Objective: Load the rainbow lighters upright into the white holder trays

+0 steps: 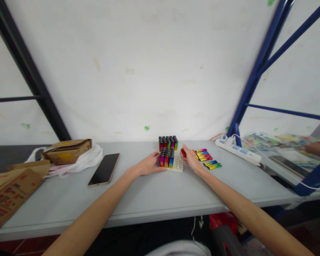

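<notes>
A white tray [179, 165] with round sockets stands in the middle of the table, its left part filled with upright lighters [166, 160] in shiny rainbow colours with dark tops. Round the tray's left end, my left hand [150, 164] grips it, thumb along the near side and fingers behind. My right hand [191, 160] is at the tray's right end, closed on a red lighter [183, 153] that its fingers partly cover. To the right of that hand several colourful lighters [203, 155] lie flat in a row. Behind the tray stands another block of upright lighters [168, 143].
A dark-screened phone [104, 169] lies left of my arm. Beyond it are cardboard boxes [70, 151] and a white plastic bag [92, 157]. At right, a power strip [238, 152] with cables lies by a blue metal frame [252, 76]. Another person's hand [318, 147] shows at the far right.
</notes>
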A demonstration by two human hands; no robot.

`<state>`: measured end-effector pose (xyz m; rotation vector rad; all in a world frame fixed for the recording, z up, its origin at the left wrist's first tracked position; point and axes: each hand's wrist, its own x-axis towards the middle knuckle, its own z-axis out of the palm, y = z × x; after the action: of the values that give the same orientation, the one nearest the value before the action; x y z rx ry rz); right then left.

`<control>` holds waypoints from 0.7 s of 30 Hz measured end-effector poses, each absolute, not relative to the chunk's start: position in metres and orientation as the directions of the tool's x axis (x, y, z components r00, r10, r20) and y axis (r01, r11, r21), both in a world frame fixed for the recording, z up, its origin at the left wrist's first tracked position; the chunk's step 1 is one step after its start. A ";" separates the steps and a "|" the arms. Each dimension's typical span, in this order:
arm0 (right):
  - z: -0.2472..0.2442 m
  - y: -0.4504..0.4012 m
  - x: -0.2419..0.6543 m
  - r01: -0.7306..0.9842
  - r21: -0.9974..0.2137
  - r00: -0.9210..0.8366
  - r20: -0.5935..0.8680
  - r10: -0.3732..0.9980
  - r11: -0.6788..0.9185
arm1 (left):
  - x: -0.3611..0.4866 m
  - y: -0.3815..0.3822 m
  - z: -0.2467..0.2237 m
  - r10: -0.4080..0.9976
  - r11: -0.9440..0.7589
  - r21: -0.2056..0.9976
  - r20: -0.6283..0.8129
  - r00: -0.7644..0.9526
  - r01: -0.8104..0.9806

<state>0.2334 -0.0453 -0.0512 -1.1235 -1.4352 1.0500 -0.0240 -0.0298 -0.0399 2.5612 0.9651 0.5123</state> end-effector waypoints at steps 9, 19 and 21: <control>-0.048 -0.039 0.239 0.169 -0.906 -0.110 0.375 0.920 0.389 | -0.024 -0.029 -0.040 0.687 -0.699 0.451 0.207 0.696 0.555; -0.050 -0.040 0.244 0.267 -0.829 -0.188 0.455 0.870 0.491 | -0.024 -0.028 -0.041 0.685 -0.701 0.447 0.205 0.699 0.556; -0.047 -0.042 0.242 0.369 -0.769 -0.209 0.478 0.853 0.522 | -0.024 -0.027 -0.042 0.686 -0.700 0.457 0.214 0.695 0.549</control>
<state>0.2423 -0.0424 -0.0475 -1.0194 -1.7971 0.6285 -0.0238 -0.0275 -0.0417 2.5475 0.9656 0.5297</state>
